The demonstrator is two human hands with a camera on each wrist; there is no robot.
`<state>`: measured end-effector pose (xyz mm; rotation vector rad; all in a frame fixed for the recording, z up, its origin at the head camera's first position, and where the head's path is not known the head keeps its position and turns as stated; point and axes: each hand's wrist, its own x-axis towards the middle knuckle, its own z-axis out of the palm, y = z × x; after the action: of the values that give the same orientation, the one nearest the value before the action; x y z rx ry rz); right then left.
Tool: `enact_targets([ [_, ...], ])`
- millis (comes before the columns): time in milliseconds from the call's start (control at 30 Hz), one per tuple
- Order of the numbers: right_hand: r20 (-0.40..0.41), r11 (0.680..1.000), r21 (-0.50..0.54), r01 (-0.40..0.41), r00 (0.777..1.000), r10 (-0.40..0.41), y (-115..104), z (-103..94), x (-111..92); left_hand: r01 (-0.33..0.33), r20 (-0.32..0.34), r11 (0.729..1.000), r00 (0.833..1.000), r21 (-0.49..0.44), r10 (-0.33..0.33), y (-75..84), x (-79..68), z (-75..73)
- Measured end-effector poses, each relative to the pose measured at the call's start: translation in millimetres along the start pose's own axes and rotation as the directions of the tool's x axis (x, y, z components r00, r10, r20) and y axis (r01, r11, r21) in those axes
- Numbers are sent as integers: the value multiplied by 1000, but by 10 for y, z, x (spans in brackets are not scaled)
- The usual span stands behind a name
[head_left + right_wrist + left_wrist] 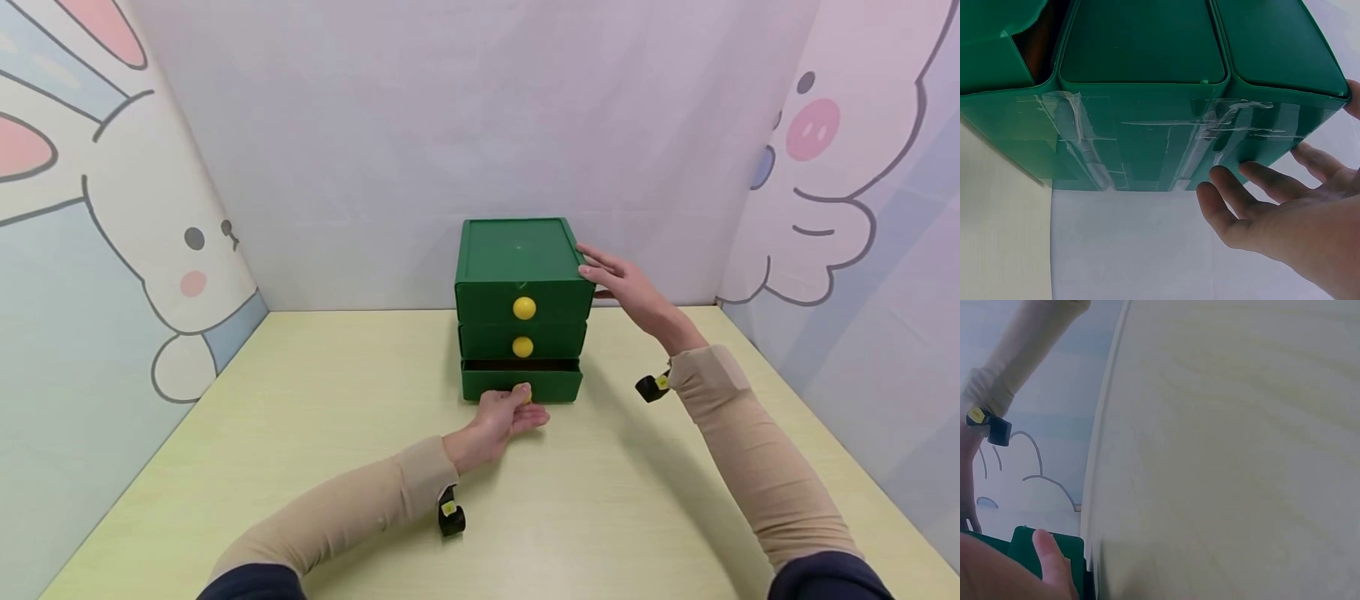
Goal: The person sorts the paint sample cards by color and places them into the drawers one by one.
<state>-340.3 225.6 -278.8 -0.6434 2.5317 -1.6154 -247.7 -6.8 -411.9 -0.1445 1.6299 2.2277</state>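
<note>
A green three-drawer cabinet (517, 250) stands on the table, and its bottom drawer (483, 386) is pulled partly out. My left hand (501, 423) is at the front of that drawer, pinching its round yellow knob (528, 397), which the thumb mostly hides. In the left wrist view, the left thumb (1054, 565) lies against the green front. At the cabinet's upper right edge is my right hand (626, 287), fingers spread along the side and top. The right wrist view shows that right hand (1291, 209) with fingertips at the taped side wall.
The middle drawer, with its yellow knob (522, 347), and the top drawer, with another yellow knob (524, 308), are closed. Behind the cabinet rises a pale cloth wall (360, 167). Printed panels flank the pale yellow table (345, 375) on both sides.
</note>
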Motion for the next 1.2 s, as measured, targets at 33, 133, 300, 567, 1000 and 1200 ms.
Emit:
enact_targets([
  [33,0,1000,0,1,1000,-1,-1,-1,0,-3,-1,1000,1000,2,3,6,16,-3],
  [133,1,1000,5,4,1000,-4,-4,-1,5,-9,-4,1000,1000,5,9,26,64,-13],
  [300,2,1000,2,5,1000,-5,1,-1,15,-10,-11,1000,1000,5,10,54,128,-19],
  [567,3,1000,7,0,1000,0,-21,-3,-16,-3,-30,1000,1000,-4,3,76,173,-6],
  [1000,-6,1000,-1,-2,1000,2,-14,-4,-18,17,-16,999,1000,33,-16,102,239,-20],
  [1200,-7,1000,-13,4,1000,-4,-3,-9,-34,52,51,996,997,69,-56,144,239,-109],
])
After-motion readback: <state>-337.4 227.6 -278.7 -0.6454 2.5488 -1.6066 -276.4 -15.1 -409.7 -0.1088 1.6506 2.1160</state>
